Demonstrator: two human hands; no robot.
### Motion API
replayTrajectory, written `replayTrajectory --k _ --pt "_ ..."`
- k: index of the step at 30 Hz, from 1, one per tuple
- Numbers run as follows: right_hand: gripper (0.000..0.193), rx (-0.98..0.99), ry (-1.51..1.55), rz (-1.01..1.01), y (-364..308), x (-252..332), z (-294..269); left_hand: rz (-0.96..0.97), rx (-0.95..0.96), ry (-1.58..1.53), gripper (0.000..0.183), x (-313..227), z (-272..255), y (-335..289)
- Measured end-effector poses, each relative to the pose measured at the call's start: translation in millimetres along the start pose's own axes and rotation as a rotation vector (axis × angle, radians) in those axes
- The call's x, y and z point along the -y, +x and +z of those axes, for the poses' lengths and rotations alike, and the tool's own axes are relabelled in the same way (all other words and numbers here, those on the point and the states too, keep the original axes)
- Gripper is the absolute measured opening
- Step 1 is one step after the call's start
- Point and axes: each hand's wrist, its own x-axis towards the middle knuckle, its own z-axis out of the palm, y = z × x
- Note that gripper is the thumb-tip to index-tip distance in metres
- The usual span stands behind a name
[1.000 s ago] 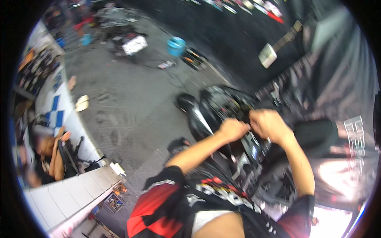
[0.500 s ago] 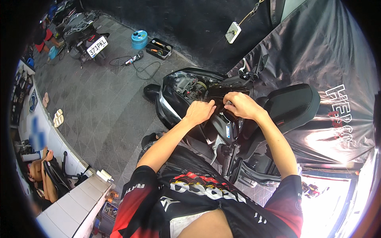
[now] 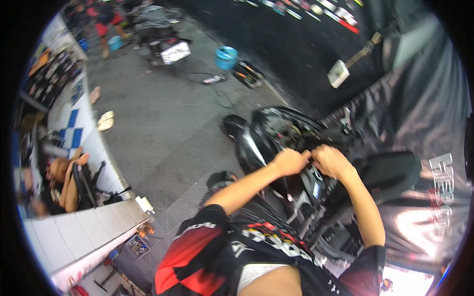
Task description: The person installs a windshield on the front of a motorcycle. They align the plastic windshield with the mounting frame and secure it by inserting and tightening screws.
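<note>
A black scooter point(image 3: 249, 150) stands in front of me, its front cover off so that the inner parts point(image 3: 291, 133) show. Over the middle of it, just behind that opening, my left hand point(image 3: 290, 163) is closed with its fingers curled in. Close beside it, nearly touching, my right hand point(image 3: 332, 162) is closed too, fingers pointing down and inward. Whatever lies between the fingers is hidden and blurred. The scooter's black seat point(image 3: 392, 172) extends to the right of my right hand.
Far off on the grey floor are a blue round container point(image 3: 226, 57), an open black toolbox point(image 3: 248, 74) and a corded tool point(image 3: 214, 79). Another motorcycle point(image 3: 160, 44) stands beyond. A seated person point(image 3: 64, 182) is behind the white tiled ledge point(image 3: 79, 232) at left. A white socket box point(image 3: 338, 74) hangs at right.
My view has swung up and to the left, so the scooter and hands sit lower and further right in the picture. Both hands stay closed and close together over the scooter.
</note>
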Motion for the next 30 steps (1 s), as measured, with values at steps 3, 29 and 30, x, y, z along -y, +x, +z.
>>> replayTrajectory --k 3,29,30 --pt "0.013 -0.021 -0.193 0.025 12.3 8.1 23.6 0.082 -0.077 0.037 0.021 11.4 21.4 0.6" --pt "0.02 0.058 -0.295 -0.393 25.9 18.0 16.8 -0.046 -0.165 -0.2 0.032 12.9 13.3 -6.7" --pt "0.023 0.05 -0.312 -0.354 24.2 20.0 14.6 -0.044 -0.183 -0.242 0.03 14.5 15.1 -6.3"
